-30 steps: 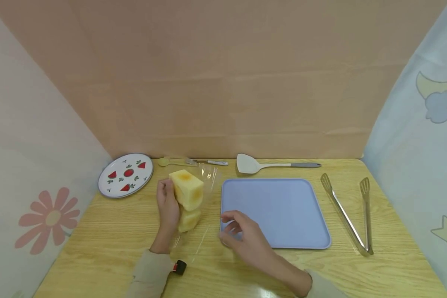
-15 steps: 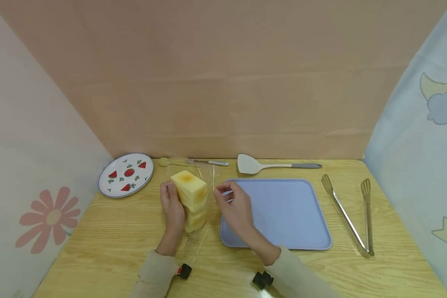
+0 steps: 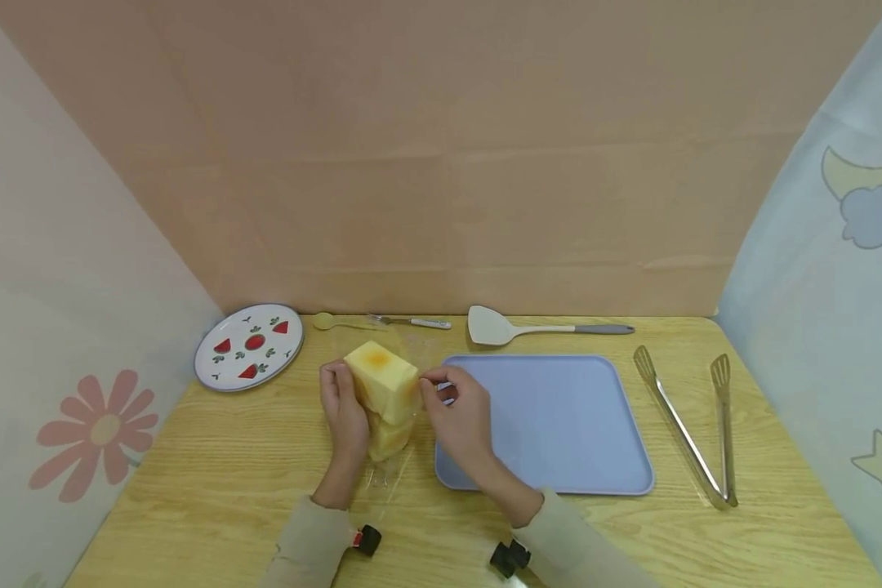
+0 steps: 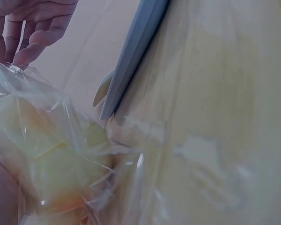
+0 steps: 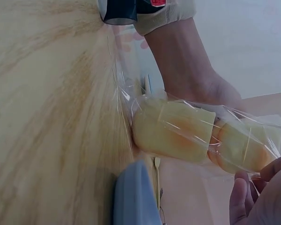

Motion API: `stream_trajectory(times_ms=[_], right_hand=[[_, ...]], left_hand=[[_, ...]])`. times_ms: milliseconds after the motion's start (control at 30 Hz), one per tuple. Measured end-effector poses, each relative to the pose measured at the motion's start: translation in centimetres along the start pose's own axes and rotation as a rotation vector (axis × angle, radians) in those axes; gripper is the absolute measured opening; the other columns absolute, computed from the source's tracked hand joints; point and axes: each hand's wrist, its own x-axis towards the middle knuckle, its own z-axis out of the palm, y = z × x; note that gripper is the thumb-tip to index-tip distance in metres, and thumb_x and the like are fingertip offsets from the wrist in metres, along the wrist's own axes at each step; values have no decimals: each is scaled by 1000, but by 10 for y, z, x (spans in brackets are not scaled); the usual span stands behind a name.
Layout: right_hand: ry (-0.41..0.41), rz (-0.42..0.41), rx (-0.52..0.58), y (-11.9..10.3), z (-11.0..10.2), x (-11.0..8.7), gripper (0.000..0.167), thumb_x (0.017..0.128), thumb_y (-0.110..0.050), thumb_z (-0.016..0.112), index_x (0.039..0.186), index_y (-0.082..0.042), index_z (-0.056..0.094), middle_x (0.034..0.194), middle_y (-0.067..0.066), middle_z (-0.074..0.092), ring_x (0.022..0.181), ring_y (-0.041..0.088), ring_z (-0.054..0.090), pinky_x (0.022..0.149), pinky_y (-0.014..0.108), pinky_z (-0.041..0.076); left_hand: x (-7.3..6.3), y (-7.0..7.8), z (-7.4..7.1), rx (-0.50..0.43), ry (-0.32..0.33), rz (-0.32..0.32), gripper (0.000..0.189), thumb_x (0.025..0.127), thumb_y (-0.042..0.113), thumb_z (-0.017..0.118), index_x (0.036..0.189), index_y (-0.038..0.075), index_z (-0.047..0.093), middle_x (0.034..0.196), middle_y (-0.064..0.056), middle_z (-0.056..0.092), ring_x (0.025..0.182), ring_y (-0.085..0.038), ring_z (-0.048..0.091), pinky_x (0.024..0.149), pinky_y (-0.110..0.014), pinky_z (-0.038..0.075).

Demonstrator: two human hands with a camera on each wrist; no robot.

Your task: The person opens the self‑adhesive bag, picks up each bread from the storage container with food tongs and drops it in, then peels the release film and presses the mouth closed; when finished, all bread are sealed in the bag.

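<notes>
Two stacked chunks of yellow bread, browned in patches, stand upright inside a clear plastic bag left of the tray. My left hand grips the bagged bread from its left side; part of its fingers is hidden behind the bread. On the other side, my right hand pinches the bag's upper edge between thumb and forefinger, beside the top chunk. The right wrist view shows the bread lying lengthwise through wrinkled film. In the left wrist view, the right fingertips are right at the film.
A blue tray lies right of the bread, with metal tongs spread beyond it. Along the back are a white spatula, a fork and a yellow spoon. Watermelon-patterned plates sit at the back left.
My right hand has moved up and left from over the tray to the bag and now pinches its edge. The bread, in my left hand, has shifted slightly right.
</notes>
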Motion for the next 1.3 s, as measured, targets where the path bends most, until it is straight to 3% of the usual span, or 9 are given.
stream_trajectory(times_ms=[133,267,533,667,800,900,1067,1200,1300], right_hand=[[25,17,52,-1,2,-1,8,99,-1,80,105,-5,83,97,7,79,76,26,77,61,22,60],[40,66,91,-4,3,-1,15,99,-2,81,113,-6,76,99,6,79,81,23,78,65,21,59],[20,67,115,-3,1,2,7,101,-2,77,98,-6,74,92,8,76,78,36,78,59,20,55],[-18,80,117,-1,0,4,7,102,-2,75,97,-6,73,91,8,76,79,29,76,59,20,52],[-70,85,137,-2,-2,4,7,104,-2,73,98,-6,73,101,8,78,84,27,77,61,20,54],[-98,79,150,-4,-3,4,7,105,-4,72,98,-6,73,108,9,79,87,27,78,63,21,56],[-127,71,183,-5,-4,4,7,107,-5,72,100,-3,71,109,11,78,88,28,79,65,26,61],[-147,73,209,-5,-4,3,7,108,-6,71,101,-2,71,109,13,78,89,29,79,67,27,63],[-157,73,216,-5,-4,3,8,108,-6,72,101,-3,71,110,12,77,89,27,79,67,27,63]], left_hand=[[0,0,0,-13,26,3,21,120,17,44,102,13,53,92,5,54,81,-7,51,73,-19,44],[-1,-1,1,-28,50,23,22,119,15,43,100,11,53,92,4,56,82,-8,51,74,-21,43],[-2,-4,-3,-107,25,58,23,118,24,50,105,7,59,103,0,65,90,-10,60,80,-21,50],[4,-1,-7,-173,-8,-50,39,120,41,45,106,11,65,99,4,71,86,-6,63,74,-18,52],[18,9,-16,-186,-38,-203,48,123,39,37,96,16,69,87,9,72,73,-2,61,62,-15,50],[29,15,-28,-152,-108,-230,45,122,29,42,97,12,75,95,7,75,80,-4,65,67,-16,54],[42,19,-48,-48,-256,-178,34,120,23,51,108,7,79,108,7,77,95,-5,67,78,-16,56],[49,22,-55,57,-278,-123,22,116,9,59,107,8,79,104,10,79,89,-3,64,78,-15,55],[52,26,-56,126,-265,-92,17,113,2,61,106,0,76,100,11,79,86,-4,63,78,-16,54]])
